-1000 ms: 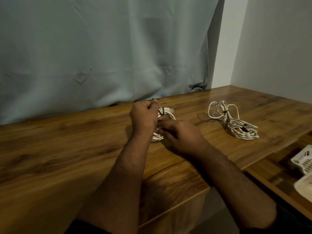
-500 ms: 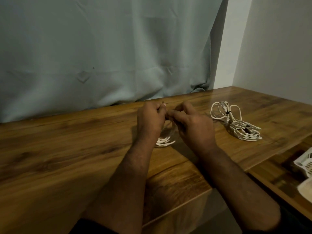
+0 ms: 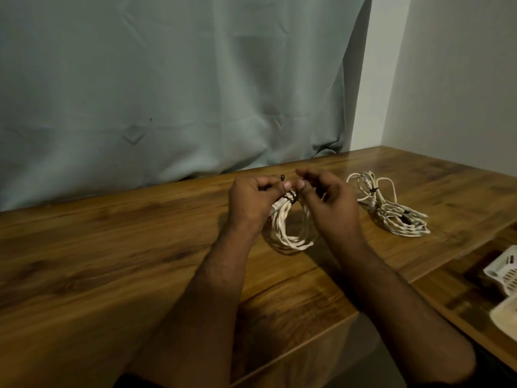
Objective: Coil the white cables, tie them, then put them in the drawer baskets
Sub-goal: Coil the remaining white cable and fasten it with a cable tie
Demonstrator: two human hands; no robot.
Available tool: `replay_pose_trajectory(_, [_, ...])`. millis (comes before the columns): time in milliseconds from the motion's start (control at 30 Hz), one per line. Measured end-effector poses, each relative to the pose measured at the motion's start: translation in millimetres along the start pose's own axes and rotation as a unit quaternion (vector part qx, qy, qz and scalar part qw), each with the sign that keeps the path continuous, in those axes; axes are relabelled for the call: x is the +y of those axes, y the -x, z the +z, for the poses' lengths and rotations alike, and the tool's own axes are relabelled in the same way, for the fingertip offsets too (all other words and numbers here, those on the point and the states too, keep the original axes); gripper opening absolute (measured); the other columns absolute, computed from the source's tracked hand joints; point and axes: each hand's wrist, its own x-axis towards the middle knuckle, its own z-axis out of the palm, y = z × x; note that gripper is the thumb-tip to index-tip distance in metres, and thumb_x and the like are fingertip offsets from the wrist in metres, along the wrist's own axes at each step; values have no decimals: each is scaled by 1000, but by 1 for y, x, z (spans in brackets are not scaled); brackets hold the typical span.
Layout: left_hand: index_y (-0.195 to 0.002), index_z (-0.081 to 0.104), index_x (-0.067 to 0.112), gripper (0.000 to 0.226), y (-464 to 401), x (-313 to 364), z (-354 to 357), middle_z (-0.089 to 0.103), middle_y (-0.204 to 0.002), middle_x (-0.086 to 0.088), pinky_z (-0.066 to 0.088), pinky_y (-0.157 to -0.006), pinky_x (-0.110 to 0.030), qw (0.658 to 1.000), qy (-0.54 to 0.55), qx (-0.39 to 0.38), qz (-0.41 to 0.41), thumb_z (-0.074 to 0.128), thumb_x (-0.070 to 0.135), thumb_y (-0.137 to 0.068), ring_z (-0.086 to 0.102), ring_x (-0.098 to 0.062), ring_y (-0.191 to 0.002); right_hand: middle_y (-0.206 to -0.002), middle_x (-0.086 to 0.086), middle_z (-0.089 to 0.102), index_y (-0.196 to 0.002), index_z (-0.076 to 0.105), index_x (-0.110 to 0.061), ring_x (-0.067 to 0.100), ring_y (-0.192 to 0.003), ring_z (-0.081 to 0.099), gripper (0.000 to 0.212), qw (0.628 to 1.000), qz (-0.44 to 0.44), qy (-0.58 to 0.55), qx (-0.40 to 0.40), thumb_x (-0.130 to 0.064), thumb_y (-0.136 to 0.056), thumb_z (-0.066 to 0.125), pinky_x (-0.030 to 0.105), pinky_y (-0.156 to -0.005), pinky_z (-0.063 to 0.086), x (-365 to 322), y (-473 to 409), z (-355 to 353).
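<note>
Cable coil [image 3: 291, 231]: hangs between my hands above the table [image 3: 112, 247].
Left hand [image 3: 251, 200]: fingers pinch the black tie [image 3: 283, 178].
Right hand [image 3: 327, 203]: fingers curled, pinching the coil's top.
Second bundle [image 3: 391, 208]: lies tied, to my right.

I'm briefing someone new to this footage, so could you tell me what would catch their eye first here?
Centre frame, the left hand and right hand grip a coiled white cable, working a black tie round its top above the wooden table. To the right lies a second cable bundle, already tied. A white basket peeks in at the right edge.
</note>
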Motion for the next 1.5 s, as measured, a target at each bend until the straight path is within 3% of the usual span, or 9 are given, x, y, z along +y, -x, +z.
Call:
replay_pose_trajectory(100, [-90, 83, 9, 15, 1, 4, 3, 79, -79, -7, 59, -67, -33, 1000, -26, 13, 8, 87, 19, -80, 74, -20, -71, -87, 2, 76, -121, 66, -13, 16, -86, 75, 31, 998, 33, -44, 17, -10, -92, 76, 30, -75, 60, -3, 0, -2])
replay_pose_trajectory(267, [-87, 82, 8, 14, 2, 7, 4, 79, -78, -6, 56, -62, -31, 999, -33, 15, 11, 89, 17, -78, 76, -22, -70, -87, -9, 75, -102, 78, -11, -5, -75, 65, 14, 999, 19, 20, 35, -14, -88, 80, 12, -67, 48, -3, 0, -3])
replay_pose_trajectory(433, [-91, 83, 10, 10, 4, 9, 6, 78, -76, -3, 57, -60, -31, 998, -61, -10, 26, 84, 16, -83, 76, -21, -71, -95, -12, 76, -107, 80, -23, 19, -93, 68, 20, 993, -28, 111, 25, -32, -91, 72, 42, -78, 56, 0, 1, -4])
replay_pose_trajectory(567, [-101, 81, 7, 13, 5, 9, 7, 80, -86, -8, 56, -66, -30, 998, -29, -63, 12, 78, 8, -88, 77, -21, -79, -94, -5, 72, -110, 79, -21, 19, -90, 66, 19, 986, -57, 155, 29, -25, -92, 72, 43, -79, 56, -1, 1, -4])
replay_pose_trajectory(700, [-100, 79, 5, 11, 7, 11, 7, 77, -74, -3, 52, -54, -18, 994, 15, -100, -36, 70, 3, -94, 70, -5, -62, -100, -3, 70, -112, 78, -19, 4, -88, 67, 19, 988, -52, 144, 17, -16, -95, 70, 24, -79, 57, -4, 3, -5])
replay_pose_trajectory(900, [-100, 77, 2, 11, 8, 9, 2, 78, -84, -15, 60, -67, -28, 991, 35, -116, -58, 75, 1, -89, 75, -18, -75, -98, -5, 68, -112, 78, -15, -7, -85, 61, 18, 988, -42, 147, 1, -13, -96, 69, 5, -74, 45, -4, 4, -5])
replay_pose_trajectory(1100, [-91, 76, 0, 7, 7, 13, 7, 76, -77, -18, 61, -66, -34, 996, 20, -68, -52, 79, 2, -86, 74, -24, -68, -98, -9, 76, -110, 76, -16, 3, -92, 71, 16, 996, 1, 90, 26, -18, -95, 72, 26, -82, 58, -6, 3, -4])
replay_pose_trajectory(1233, [-88, 76, 1, 7, 8, 16, 7, 75, -71, -17, 58, -59, -31, 998, 15, -36, -48, 81, 4, -85, 69, -20, -59, -89, -9, 76, -100, 77, -17, 3, -84, 72, 8, 998, 14, 62, 20, -16, -91, 76, 24, -77, 60, -9, 5, -3])
replay_pose_trajectory(1500, [-89, 80, 6, 8, 8, 18, 9, 75, -70, -7, 51, -47, -25, 996, -91, 2, -1, 83, 9, -83, 70, -13, -54, -90, -8, 75, -100, 78, -16, 7, -84, 71, 10, 996, 0, 92, 15, -16, -89, 77, 37, -78, 62, -6, 5, -3])
